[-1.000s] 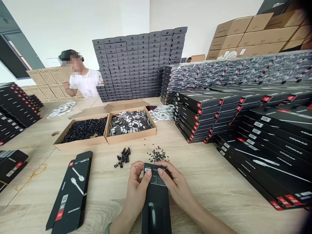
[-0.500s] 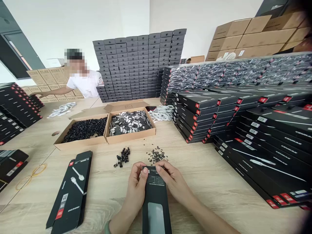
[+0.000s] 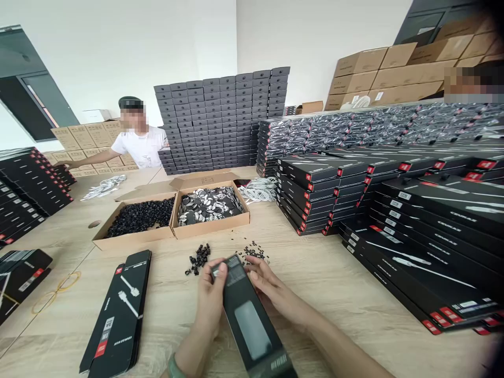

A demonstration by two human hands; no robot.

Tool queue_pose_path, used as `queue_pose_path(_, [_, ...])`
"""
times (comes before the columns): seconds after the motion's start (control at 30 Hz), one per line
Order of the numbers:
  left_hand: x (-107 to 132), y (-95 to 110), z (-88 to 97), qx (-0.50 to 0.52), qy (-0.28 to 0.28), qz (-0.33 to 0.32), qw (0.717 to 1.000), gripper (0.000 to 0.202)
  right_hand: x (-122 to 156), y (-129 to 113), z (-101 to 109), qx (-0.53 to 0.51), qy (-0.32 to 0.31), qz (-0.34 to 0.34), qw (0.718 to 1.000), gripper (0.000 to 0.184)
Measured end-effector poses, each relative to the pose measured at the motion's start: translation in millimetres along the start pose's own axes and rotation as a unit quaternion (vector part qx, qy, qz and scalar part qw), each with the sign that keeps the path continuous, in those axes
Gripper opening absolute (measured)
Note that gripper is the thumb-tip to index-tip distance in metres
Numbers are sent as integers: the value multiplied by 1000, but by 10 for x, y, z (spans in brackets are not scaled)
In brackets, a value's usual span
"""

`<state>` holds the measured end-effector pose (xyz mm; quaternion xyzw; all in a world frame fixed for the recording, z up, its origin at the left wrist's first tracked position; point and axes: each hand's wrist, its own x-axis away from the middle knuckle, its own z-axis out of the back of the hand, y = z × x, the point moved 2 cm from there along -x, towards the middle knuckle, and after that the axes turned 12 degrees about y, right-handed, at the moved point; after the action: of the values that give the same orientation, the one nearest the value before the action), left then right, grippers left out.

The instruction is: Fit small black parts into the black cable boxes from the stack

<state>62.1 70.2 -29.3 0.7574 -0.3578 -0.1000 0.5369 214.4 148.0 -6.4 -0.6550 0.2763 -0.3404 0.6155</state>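
My left hand (image 3: 210, 294) is closed on the top end of a slim black cable box (image 3: 231, 286), thumb on the face and fingers behind. The box tilts, its near end pointing down and right, and a pale window (image 3: 252, 329) shows in its face. Beside the box's right edge is my right hand (image 3: 271, 289), fingers bent and apart; whether the fingertips touch it I cannot tell. Just beyond lie small black bits (image 3: 255, 251) and a little heap of black clips (image 3: 199, 258). A stack of flat black cable boxes (image 3: 118, 315) lies to the left.
Two open cartons hold black clips (image 3: 142, 216) and black-and-white round pieces (image 3: 210, 205). White cables (image 3: 260, 189) lie behind them. Tall stacks of black boxes (image 3: 425, 262) line the right. A person in a white shirt (image 3: 142, 146) is across the table. Yellow rubber bands (image 3: 57, 291) lie left.
The box has swung from upright in view to a slant, its top going left with my left hand. My right hand has come off the box's top corner to its side.
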Motion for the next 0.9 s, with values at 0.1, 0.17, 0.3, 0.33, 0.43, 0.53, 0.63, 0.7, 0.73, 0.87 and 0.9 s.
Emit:
queue_pose_path(0.1, [-172,160,138,81,85,-18,993,31,21,-78,108,22,-123,-48,991,52])
queue_pose_path(0.17, [-257,310,240,112,84,2,990,29,-1,-107,192,40,-119,-33,992,42])
queue_pose_path(0.3, [-226,527,360,105,-40,137,984,36,-52,-138,315,2,-5,5,1000,36])
queue_pose_path(0.33, [-173,535,353,90,-103,199,970,46,-50,-148,324,-5,-7,7,1000,37])
queue_pose_path(0.43, [45,505,280,26,-316,366,875,87,-11,-194,334,13,-54,3,998,36])
queue_pose_path(0.53, [212,481,212,-11,-397,424,814,108,40,-235,347,67,-84,17,994,32])
queue_pose_path(0.63, [344,437,165,-42,-387,443,808,96,75,-218,313,118,-118,13,986,33])
queue_pose_path(0.7, [425,367,140,-70,-387,440,807,71,80,-187,253,134,-143,16,980,37])
queue_pose_path(0.73, [452,322,127,-80,-389,429,811,57,75,-178,221,127,-145,25,981,41])
queue_pose_path(0.87, [436,175,87,-68,-379,349,854,46,13,-198,179,15,-47,64,997,45])
queue_pose_path(0.9, [414,162,83,-58,-377,335,861,47,0,-205,188,-8,-22,57,998,41])
